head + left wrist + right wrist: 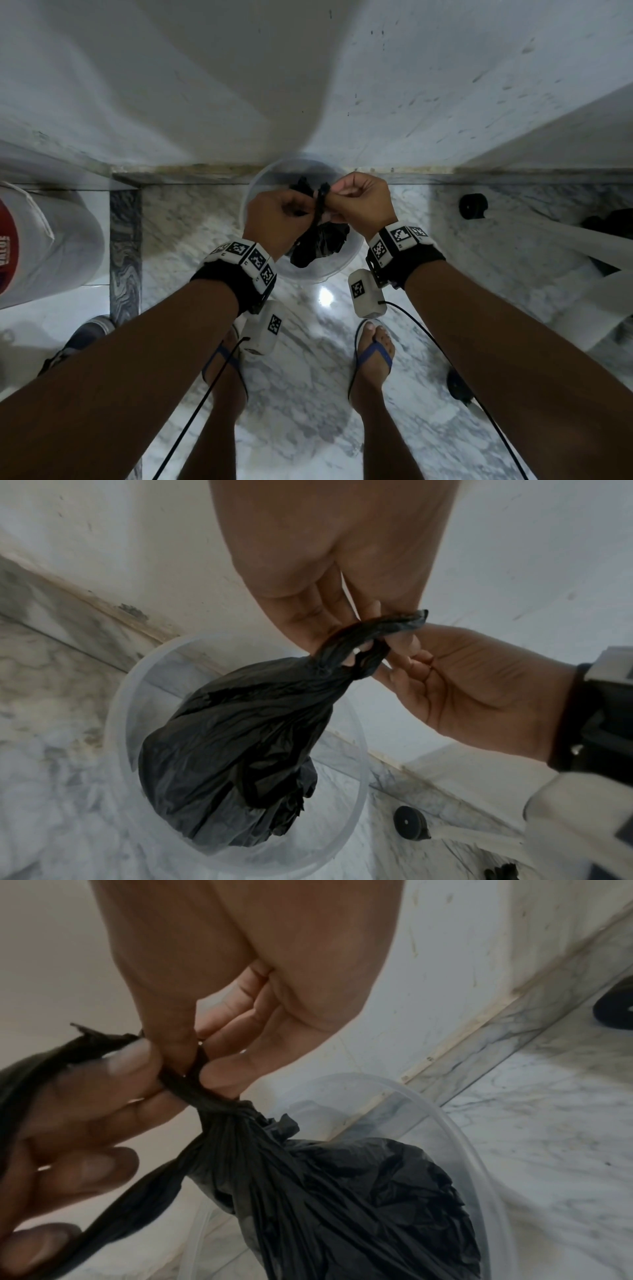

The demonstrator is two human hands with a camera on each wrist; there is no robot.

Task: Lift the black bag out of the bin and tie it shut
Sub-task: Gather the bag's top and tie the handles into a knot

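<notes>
The black bag [318,246] hangs by its gathered neck over the mouth of the translucent round bin [354,255]. Whether its bottom is clear of the rim, I cannot tell. My left hand [301,209] and right hand [334,202] meet above it, each pinching a twisted black tail of the neck. In the left wrist view the bag [232,750] bulges below a looped strand that my left hand [342,626] and right hand [394,645] grip. In the right wrist view the neck is cinched above the bag [342,1191]. There my right hand [212,1056] and left hand [137,1064] pinch the strands.
A white wall [308,85] with a marble skirting rises just behind the bin. A white container with a red label [44,246] stands at the left. A small black round object [472,205] and white furniture [582,260] are at the right. My feet in blue flip-flops [373,356] stand on marble floor.
</notes>
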